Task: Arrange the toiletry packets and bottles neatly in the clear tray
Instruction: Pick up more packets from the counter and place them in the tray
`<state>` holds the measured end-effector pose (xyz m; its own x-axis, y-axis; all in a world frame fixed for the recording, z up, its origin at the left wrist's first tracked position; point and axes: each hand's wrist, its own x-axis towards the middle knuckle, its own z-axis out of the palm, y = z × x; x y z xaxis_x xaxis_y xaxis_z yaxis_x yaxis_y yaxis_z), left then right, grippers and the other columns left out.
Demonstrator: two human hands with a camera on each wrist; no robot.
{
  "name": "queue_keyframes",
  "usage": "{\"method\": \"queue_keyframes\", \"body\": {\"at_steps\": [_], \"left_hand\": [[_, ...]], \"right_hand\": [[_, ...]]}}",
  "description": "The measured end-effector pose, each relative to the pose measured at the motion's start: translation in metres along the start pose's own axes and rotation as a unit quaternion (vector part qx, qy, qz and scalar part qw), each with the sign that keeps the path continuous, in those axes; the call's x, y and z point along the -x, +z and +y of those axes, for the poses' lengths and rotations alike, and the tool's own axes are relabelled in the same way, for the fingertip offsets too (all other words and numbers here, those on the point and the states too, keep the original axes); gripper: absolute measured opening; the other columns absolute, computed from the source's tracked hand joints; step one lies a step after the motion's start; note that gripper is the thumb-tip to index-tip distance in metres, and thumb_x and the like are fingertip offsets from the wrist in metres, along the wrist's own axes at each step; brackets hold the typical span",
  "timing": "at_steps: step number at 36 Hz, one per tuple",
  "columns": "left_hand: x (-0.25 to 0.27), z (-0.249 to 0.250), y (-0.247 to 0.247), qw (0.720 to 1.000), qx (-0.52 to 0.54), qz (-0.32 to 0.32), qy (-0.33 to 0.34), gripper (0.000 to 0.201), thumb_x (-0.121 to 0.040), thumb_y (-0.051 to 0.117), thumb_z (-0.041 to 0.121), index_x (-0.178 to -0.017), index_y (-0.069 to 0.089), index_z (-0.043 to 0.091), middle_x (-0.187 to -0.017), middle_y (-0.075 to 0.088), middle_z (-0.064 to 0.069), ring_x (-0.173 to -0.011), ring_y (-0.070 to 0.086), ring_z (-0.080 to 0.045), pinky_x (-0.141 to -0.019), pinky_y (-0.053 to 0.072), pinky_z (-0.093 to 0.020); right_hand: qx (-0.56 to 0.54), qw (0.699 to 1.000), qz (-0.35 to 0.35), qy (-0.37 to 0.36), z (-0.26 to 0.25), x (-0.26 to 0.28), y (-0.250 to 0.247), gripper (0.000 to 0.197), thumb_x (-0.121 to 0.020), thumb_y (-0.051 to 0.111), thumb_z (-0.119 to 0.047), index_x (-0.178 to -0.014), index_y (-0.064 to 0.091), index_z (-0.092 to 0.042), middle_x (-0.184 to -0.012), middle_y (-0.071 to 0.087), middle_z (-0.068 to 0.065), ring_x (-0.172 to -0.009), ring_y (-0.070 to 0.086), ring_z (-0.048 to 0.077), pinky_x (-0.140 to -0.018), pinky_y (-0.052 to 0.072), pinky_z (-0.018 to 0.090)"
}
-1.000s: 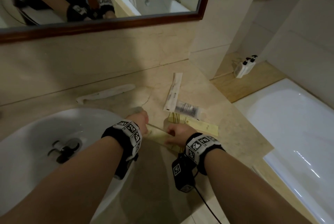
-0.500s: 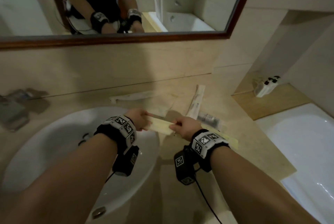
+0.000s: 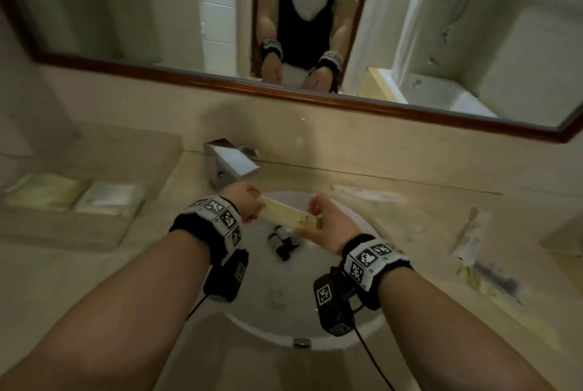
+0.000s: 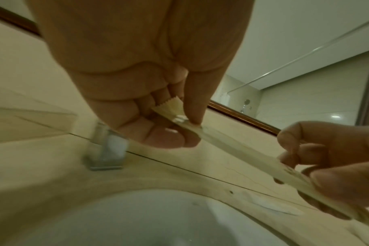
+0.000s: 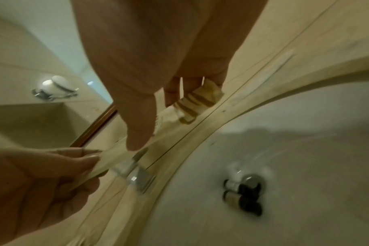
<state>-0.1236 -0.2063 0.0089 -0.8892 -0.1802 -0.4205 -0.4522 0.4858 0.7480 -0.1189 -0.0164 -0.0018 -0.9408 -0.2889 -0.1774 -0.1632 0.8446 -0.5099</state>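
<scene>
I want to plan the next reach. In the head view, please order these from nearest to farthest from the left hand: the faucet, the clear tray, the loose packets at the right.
1. Faucet: just behind the left hand.
2. Clear tray: on the counter, far left.
3. Loose packets: far right, beyond the sink.

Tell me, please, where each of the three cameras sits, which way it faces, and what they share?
Head: on the head, looking down at the sink, tray and mirror; both forearms and hands show.
Left wrist: looks along the left hand, pinching the packet, toward the tap.
Right wrist: looks along the right hand toward the sink drain.
Shared: all three show both hands holding the packet's ends.
</scene>
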Motion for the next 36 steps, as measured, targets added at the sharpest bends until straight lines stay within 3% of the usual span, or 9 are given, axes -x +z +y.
{"method": "queue_keyframes", "body": {"at_steps": [1,3,6,10,14,17,21,26,36], "left_hand": [[0.004,-0.010,-0.014,1.000,0.004,0.012,-0.003,0.032,-0.093,0.052,0.008,-0.125,0.052,0.002,-0.092,0.054,-0.013,-0.064,0.055,-0.019,-0.059,0.049,-0.027],[0.010,-0.028,-0.038,0.999,0.013,0.032,-0.010,0.032,-0.094,0.050,0.006,-0.125,0.050,0.002,-0.079,0.051,-0.008,-0.059,0.051,-0.016,-0.054,0.046,-0.024],[0.024,-0.060,-0.086,0.997,0.025,0.062,-0.030,0.030,-0.094,0.049,0.006,-0.124,0.053,0.003,-0.072,0.049,-0.005,-0.056,0.050,-0.014,-0.050,0.044,-0.021],[0.038,-0.103,-0.147,0.993,0.041,0.093,-0.055,0.024,-0.092,0.051,0.007,-0.116,0.058,0.007,-0.090,0.056,-0.012,-0.060,0.053,-0.016,-0.057,0.048,-0.025],[0.048,-0.141,-0.197,0.984,0.067,0.136,-0.091,0.011,-0.094,0.049,0.008,-0.103,0.053,0.011,-0.078,0.054,-0.006,-0.062,0.055,-0.018,-0.058,0.049,-0.026],[0.051,-0.170,-0.229,0.977,0.077,0.170,-0.102,0.023,-0.093,0.052,0.006,-0.115,0.053,0.004,-0.099,0.054,-0.014,-0.078,0.058,-0.027,-0.060,0.051,-0.029],[0.048,-0.204,-0.256,0.968,0.072,0.212,-0.115,0.033,-0.089,0.054,-0.001,-0.122,0.051,-0.004,-0.105,0.054,-0.022,-0.085,0.055,-0.028,-0.063,0.050,-0.035],[0.039,-0.236,-0.283,0.970,0.004,0.201,-0.137,0.045,-0.085,0.062,0.009,-0.128,0.047,0.006,-0.126,0.055,-0.020,-0.107,0.060,-0.033,-0.094,0.051,-0.041],[0.011,-0.268,-0.302,0.968,-0.177,0.122,-0.130,0.038,-0.089,0.056,0.020,-0.127,0.056,0.018,-0.134,0.055,-0.006,-0.123,0.052,-0.023,-0.101,0.041,-0.027]], "right_hand": [[0.018,1.000,-0.008,-0.017,-0.016,-0.002,0.007,0.036,-0.078,0.071,-0.039,-0.095,0.041,-0.029,-0.084,0.046,-0.013,-0.080,0.051,0.013,-0.062,0.043,0.021],[0.044,0.997,-0.033,-0.052,-0.046,-0.006,0.022,0.039,-0.074,0.074,-0.038,-0.094,0.041,-0.031,-0.097,0.046,-0.008,-0.091,0.053,0.018,-0.079,0.049,0.032],[0.070,0.989,-0.069,-0.107,-0.093,-0.013,0.049,0.038,-0.074,0.073,-0.033,-0.102,0.048,-0.029,-0.116,0.047,-0.002,-0.106,0.051,0.022,-0.094,0.047,0.040],[0.064,0.981,-0.088,-0.158,-0.152,-0.021,0.083,0.038,-0.080,0.068,-0.024,-0.114,0.052,-0.021,-0.125,0.044,0.002,-0.110,0.051,0.022,-0.092,0.043,0.029],[0.058,0.974,-0.093,-0.198,-0.206,-0.029,0.115,0.034,-0.083,0.063,-0.021,-0.116,0.051,-0.022,-0.126,0.045,0.001,-0.110,0.052,0.021,-0.091,0.043,0.028],[0.070,0.968,-0.079,-0.228,-0.241,-0.035,0.137,0.036,-0.085,0.062,-0.026,-0.119,0.051,-0.023,-0.125,0.050,0.002,-0.112,0.051,0.023,-0.094,0.043,0.031],[0.116,0.961,-0.059,-0.245,-0.274,-0.044,0.161,0.037,-0.088,0.058,-0.036,-0.123,0.051,-0.025,-0.124,0.057,0.000,-0.116,0.047,0.023,-0.095,0.037,0.032],[0.132,0.962,-0.068,-0.229,-0.302,-0.060,0.199,0.033,-0.089,0.056,-0.037,-0.121,0.052,-0.027,-0.125,0.058,-0.002,-0.120,0.045,0.022,-0.101,0.034,0.036],[0.131,0.971,-0.116,-0.163,-0.319,-0.080,0.252,0.033,-0.092,0.053,-0.032,-0.125,0.053,-0.025,-0.130,0.052,0.000,-0.122,0.045,0.023,-0.100,0.041,0.035]]}}
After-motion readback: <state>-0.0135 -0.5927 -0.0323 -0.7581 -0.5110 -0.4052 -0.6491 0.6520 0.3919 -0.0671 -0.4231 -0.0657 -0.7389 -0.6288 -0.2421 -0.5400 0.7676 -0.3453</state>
